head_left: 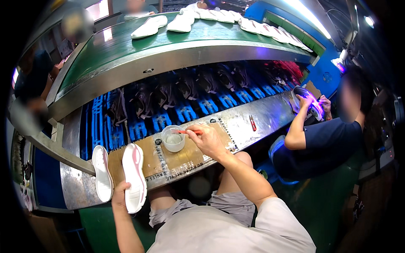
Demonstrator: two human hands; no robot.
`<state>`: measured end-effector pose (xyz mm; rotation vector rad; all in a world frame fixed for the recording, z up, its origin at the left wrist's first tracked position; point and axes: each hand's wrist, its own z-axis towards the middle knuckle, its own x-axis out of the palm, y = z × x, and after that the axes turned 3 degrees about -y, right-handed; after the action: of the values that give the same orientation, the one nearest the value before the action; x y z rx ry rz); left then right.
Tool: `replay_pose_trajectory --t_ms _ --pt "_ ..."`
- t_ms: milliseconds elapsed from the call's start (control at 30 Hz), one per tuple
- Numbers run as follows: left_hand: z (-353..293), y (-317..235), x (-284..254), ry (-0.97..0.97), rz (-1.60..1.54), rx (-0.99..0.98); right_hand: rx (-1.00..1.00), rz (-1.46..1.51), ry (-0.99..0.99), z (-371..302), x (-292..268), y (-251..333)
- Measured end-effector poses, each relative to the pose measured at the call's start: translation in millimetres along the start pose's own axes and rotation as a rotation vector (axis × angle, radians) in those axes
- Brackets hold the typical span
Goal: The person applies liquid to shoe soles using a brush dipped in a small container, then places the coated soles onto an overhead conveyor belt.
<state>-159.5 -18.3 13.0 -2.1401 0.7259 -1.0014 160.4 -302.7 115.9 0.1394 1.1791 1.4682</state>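
A white shoe sole (134, 177) is gripped along its left edge by my left hand (120, 195), its hollow inner side facing up. Beside it, to the left, lies a second white sole (102, 175) at the bench edge. My right hand (206, 139) pinches a thin red-handled tool (190, 132), whose tip reaches into a translucent plastic cup (173, 145). Some pale liquid shows in the cup; the tool's working end cannot be made out. The cup stands on taped cardboard (185, 162) covering the metal bench.
Dark shoe uppers (162, 95) ride on blue holders behind the bench. Above runs a green conveyor belt (114, 46) carrying several white soles (181, 22). Red-handled pliers (252, 122) lie on the bench. At right, a seated co-worker (333, 126) handles a shoe under violet light.
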Motion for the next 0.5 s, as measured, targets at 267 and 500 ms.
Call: replay_pose_trajectory --t_ms 267,500 --pt "-27 82 85 0.388 -1.018 -0.023 0.438 0.418 0.067 -32 -7 -8" --pt "20 82 100 0.316 -0.479 0.092 0.307 0.652 0.351 -43 -22 15"
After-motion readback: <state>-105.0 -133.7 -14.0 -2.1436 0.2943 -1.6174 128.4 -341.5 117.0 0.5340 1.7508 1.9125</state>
